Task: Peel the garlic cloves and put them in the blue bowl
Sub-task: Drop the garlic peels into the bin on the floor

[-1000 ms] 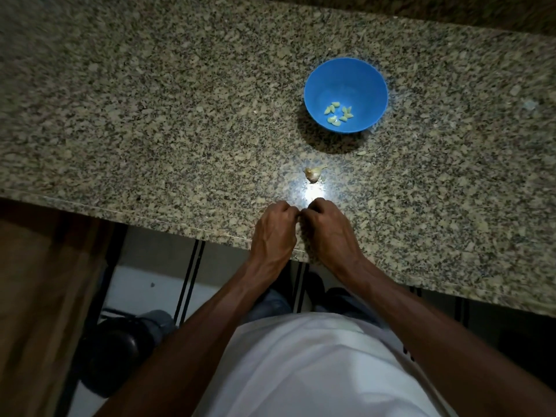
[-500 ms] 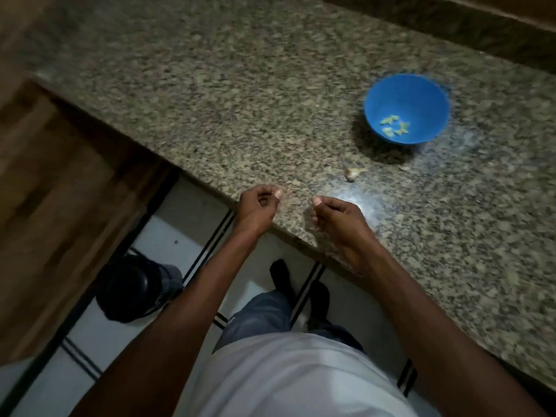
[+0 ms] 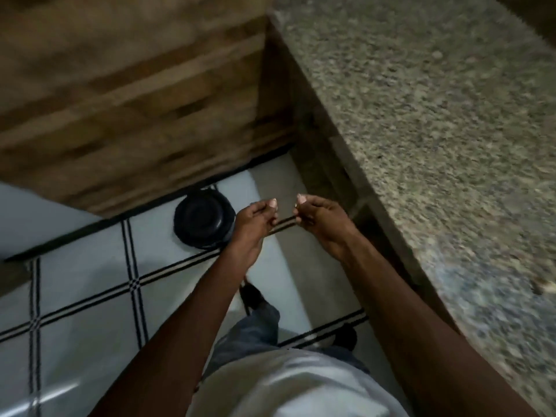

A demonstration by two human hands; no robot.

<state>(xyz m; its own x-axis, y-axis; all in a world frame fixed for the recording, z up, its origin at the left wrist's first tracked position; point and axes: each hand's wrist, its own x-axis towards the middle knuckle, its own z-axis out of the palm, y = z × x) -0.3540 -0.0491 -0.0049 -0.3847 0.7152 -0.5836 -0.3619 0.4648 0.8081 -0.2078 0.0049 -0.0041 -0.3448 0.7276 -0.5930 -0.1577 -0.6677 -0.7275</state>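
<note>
My left hand (image 3: 255, 219) and my right hand (image 3: 319, 219) hover side by side over the tiled floor, left of the granite counter (image 3: 436, 130). On both hands the fingers are curled and the thumb presses onto the fingertips. Anything pinched between them is too small or too hidden to make out. A small pale garlic piece (image 3: 545, 286) lies on the counter at the far right edge, blurred. The blue bowl is out of view.
A round black bin (image 3: 203, 222) stands on the floor just left of my left hand. A wooden cabinet front (image 3: 126, 94) fills the upper left. White tiles with black stripes (image 3: 90, 281) cover the floor below.
My view has swung left and down, off the counter and toward the floor. Both hands left the counter edge, parted, and now hang beside the black bin. The bowl has left the view.
</note>
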